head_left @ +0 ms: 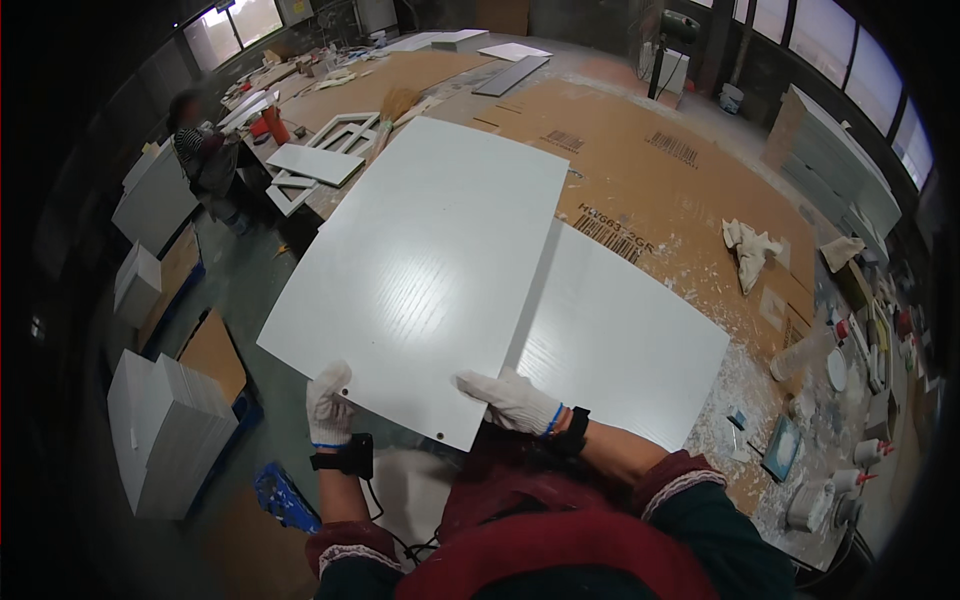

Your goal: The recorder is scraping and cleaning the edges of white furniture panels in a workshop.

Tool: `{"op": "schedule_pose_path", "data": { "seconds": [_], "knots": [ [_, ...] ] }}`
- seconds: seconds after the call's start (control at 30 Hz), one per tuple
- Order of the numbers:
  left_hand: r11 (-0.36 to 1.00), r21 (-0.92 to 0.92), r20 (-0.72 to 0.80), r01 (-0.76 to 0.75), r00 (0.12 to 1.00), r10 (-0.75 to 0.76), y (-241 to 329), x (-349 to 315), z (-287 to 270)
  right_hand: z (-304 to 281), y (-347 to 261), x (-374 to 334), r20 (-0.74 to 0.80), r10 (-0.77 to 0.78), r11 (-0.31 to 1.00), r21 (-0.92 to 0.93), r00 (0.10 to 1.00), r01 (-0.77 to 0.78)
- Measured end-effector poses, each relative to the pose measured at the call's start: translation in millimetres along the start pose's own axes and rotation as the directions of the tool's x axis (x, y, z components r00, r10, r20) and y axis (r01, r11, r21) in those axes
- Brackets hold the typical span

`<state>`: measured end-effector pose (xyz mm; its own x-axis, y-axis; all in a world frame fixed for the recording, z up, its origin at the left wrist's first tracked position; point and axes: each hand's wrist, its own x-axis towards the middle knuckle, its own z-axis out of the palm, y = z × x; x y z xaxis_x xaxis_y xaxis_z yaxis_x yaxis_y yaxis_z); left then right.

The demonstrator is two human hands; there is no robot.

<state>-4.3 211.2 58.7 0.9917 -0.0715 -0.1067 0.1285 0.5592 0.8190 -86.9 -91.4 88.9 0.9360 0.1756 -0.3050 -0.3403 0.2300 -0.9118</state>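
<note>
Cardboard-covered bench (pixel 640 170): white panel (pixel 420 270) is gripped at its near edge by left hand (pixel 328 405) and right hand (pixel 510 398); it should be kept level.

Flattened brown cardboard packaging (pixel 640 170) spread over the workbench, printed with black barcode labels: one (pixel 672 148) far right, one (pixel 565 139) near the middle, a larger one (pixel 612 238) just beside the white panels. More brown cardboard (pixel 213 352) lying on the floor at left, beside stacked white boards.
</note>
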Motion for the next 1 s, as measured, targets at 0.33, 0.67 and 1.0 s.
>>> {"op": "schedule_pose_path", "data": {
  "seconds": [0.33, 0.67, 1.0],
  "knots": [
    [0.977, 0.097, 0.228, 0.19, 0.951, -0.208, 29, 232, -38, 31, -54, 170, -0.19, 0.233, 0.97, 0.113, 0.954, -0.214],
    [0.945, -0.068, 0.067, 0.321, 0.946, -0.317, 14, 330, -5, 22, -61, 236, 0.06, 0.35, 0.882, 0.316, 0.935, -0.351],
    [0.88, 0.244, -0.019, 0.407, 0.91, -0.415, 25, 353, -3, 13, -40, 178, 0.084, 0.377, 0.866, 0.32, 0.922, -0.383]
  ]
}}
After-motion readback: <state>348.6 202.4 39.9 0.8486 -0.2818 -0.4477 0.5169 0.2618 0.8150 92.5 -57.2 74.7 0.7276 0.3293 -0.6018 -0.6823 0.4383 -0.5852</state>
